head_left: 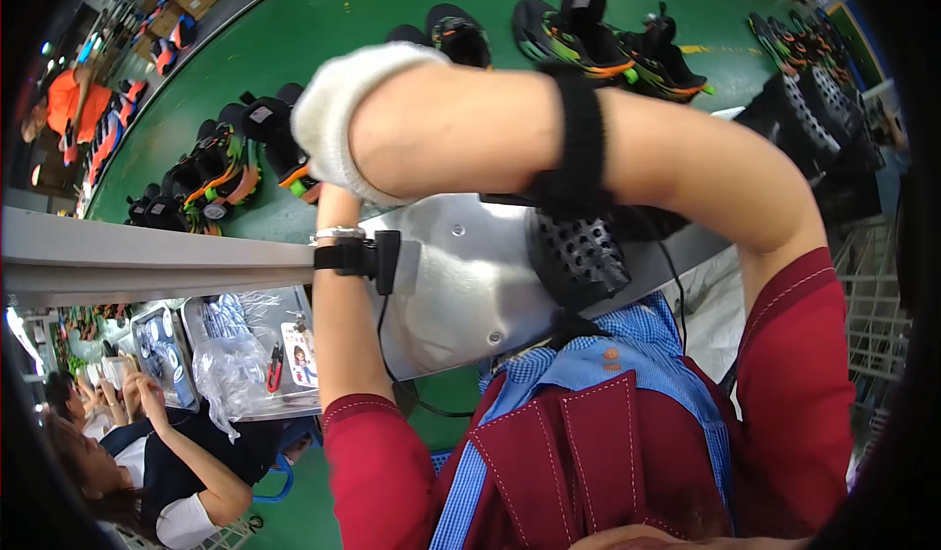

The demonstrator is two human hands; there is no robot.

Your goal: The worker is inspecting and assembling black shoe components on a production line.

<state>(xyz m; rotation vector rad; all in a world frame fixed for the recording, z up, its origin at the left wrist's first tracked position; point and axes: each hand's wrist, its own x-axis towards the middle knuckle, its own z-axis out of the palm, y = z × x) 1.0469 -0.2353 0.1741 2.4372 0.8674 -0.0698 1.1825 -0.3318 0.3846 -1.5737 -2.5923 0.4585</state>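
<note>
No legible text. White label [582,1] on dark shoe [566,45] tongue, print on card [299,354] in metal tray [289,405]: can't make out either (too small).

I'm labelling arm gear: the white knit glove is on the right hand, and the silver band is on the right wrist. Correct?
Not quite: the head view shows the silver band on the left wrist, not the right. The white knit glove is on the right hand, as you say.
</note>
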